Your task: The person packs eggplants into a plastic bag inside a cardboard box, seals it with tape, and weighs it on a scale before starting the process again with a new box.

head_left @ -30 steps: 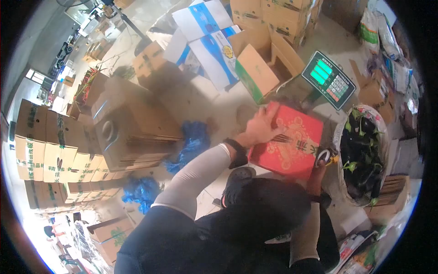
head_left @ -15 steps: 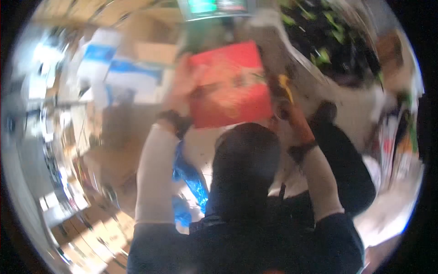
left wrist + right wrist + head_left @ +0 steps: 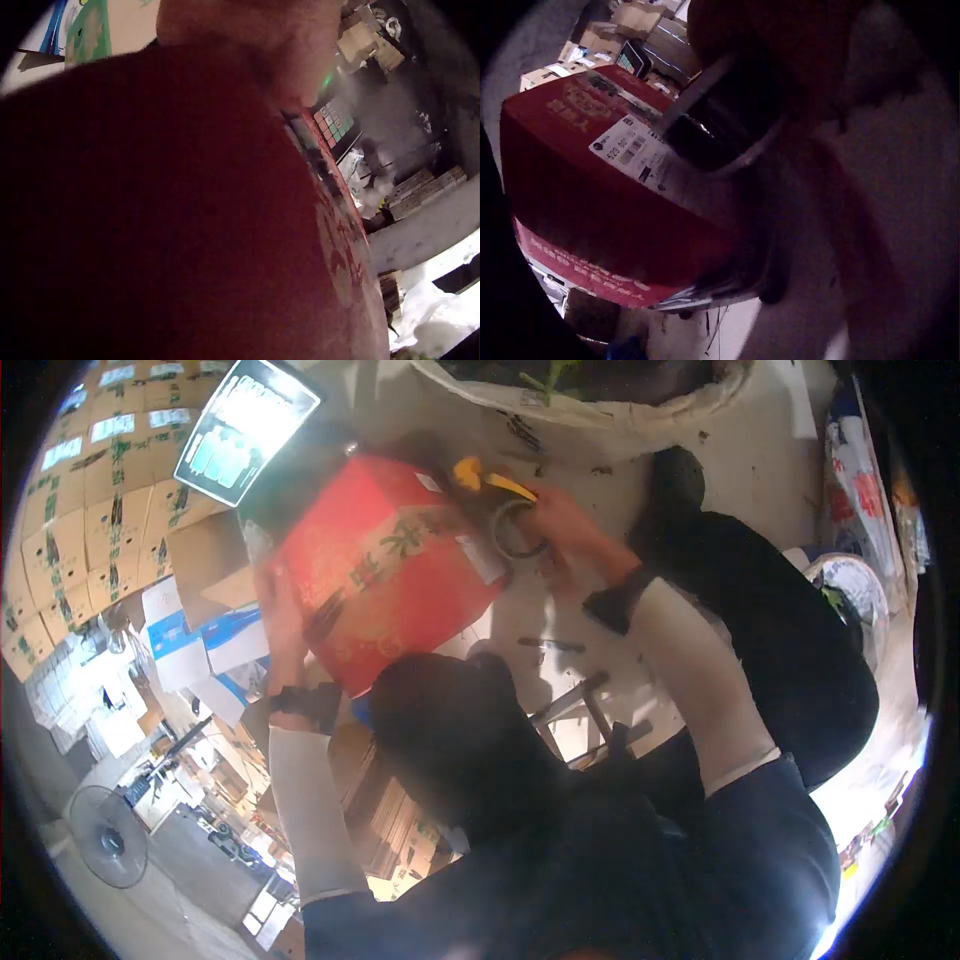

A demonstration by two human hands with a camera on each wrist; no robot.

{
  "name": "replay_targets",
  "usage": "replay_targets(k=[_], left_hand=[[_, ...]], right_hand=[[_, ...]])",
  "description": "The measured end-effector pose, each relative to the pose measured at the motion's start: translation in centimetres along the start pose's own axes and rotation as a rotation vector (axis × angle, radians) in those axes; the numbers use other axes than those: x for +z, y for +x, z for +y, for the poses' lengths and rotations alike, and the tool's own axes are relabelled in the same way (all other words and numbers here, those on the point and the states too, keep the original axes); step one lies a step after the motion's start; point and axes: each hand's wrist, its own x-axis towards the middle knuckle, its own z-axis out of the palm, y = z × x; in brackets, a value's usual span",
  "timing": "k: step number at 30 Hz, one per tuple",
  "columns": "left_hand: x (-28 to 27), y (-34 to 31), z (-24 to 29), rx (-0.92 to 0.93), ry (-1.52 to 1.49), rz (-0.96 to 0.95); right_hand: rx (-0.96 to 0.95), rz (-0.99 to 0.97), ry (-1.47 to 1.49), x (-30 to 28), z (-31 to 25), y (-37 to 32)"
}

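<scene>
A red box (image 3: 385, 575) with gold print lies tilted in front of the person. My left hand (image 3: 275, 610) presses against its left side, fingers laid straight along the edge. In the left wrist view the red box (image 3: 187, 225) fills the frame, with part of the hand (image 3: 247, 37) above it. My right hand (image 3: 560, 525) grips a yellow tape dispenser (image 3: 500, 510) with its roll held at the box's upper right corner. In the right wrist view the tape roll (image 3: 720, 112) sits against the box (image 3: 592, 187) near a white label (image 3: 634, 150).
A scale display (image 3: 245, 430) glows just beyond the box. A white sack of dark eggplants (image 3: 600, 390) stands at the top. Stacked cartons (image 3: 70, 490) line the left side, with blue-and-white boxes (image 3: 190, 640) below them. A fan (image 3: 105, 835) stands at lower left.
The view has swung round. My left hand moved from the box's top face to its side. My right hand brought the tape dispenser up against the box's corner, and the box now lies tilted.
</scene>
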Motion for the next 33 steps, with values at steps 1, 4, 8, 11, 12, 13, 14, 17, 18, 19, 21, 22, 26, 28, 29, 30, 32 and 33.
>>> replay_targets(k=[1, 4, 8, 11, 12, 13, 14, 17, 18, 19, 21, 22, 26, 28, 29, 30, 32, 33], left_hand=[[-0.3, 0.2, -0.6, -0.003, 0.009, -0.014], [-0.3, 0.2, -0.8, 0.037, 0.038, 0.000], [0.2, -0.3, 0.6, 0.002, 0.160, 0.032], [0.0, -0.2, 0.5, 0.057, 0.276, 0.031], [0.1, -0.4, 0.6, 0.025, 0.210, 0.032], [0.3, -0.6, 0.9, -0.003, 0.141, 0.037], [0.5, -0.6, 0.9, 0.000, 0.138, 0.039], [0.3, -0.6, 1.0, -0.018, 0.160, 0.090], [0.2, -0.6, 0.8, -0.048, 0.118, 0.079], [0.2, -0.5, 0.6, -0.078, 0.075, 0.065], [0.1, -0.2, -0.1, -0.076, 0.060, 0.043], [-0.2, 0.1, -0.4, -0.074, 0.049, 0.028], [-0.6, 0.7, -1.5, -0.063, 0.029, 0.008], [0.6, -0.9, 1.0, -0.115, -0.031, 0.036], [0.4, -1.3, 1.7, -0.170, -0.085, 0.045], [-0.5, -0.8, 0.1, -0.264, 0.017, 0.065], [-2.9, -1.2, -2.1, -0.279, 0.238, 0.081], [-3.5, -1.4, -2.6, -0.280, 0.450, 0.081]], right_hand=[[-0.149, -0.004, -0.074, 0.1, 0.7, 1.5], [-0.254, -0.018, -0.133, -0.7, -3.4, 2.7], [-0.324, -0.097, -0.367, -0.5, -6.0, 6.8], [-0.436, -0.203, -0.297, 0.4, -5.0, 8.1], [-0.431, -0.206, -0.294, 0.7, -3.8, 7.9], [-0.472, -0.272, -0.360, 0.4, -2.6, 7.4], [-0.515, -0.337, -0.428, -0.3, -1.7, 6.9], [-0.196, -0.626, -0.344, -3.2, -2.0, -2.2], [-0.190, -0.694, -0.212, -3.0, 0.6, -4.1], [-0.239, -0.608, -0.235, -3.1, 1.2, -6.5], [-0.292, -0.530, -0.267, -1.9, 1.5, -10.8], [-0.255, -0.388, -0.206, -0.6, 1.8, -12.4], [0.066, 0.010, -0.085, 8.7, 3.0, -18.0], [-0.045, 0.157, -0.011, 12.2, 4.8, -16.6], [-0.137, 0.311, 0.074, 13.7, 4.9, -16.1], [-0.093, 0.293, 0.120, 11.9, 0.8, -14.9], [-0.249, 0.373, -0.027, 9.1, -0.3, -8.8], [-0.336, 0.364, -0.121, 7.0, -3.2, -5.4]])
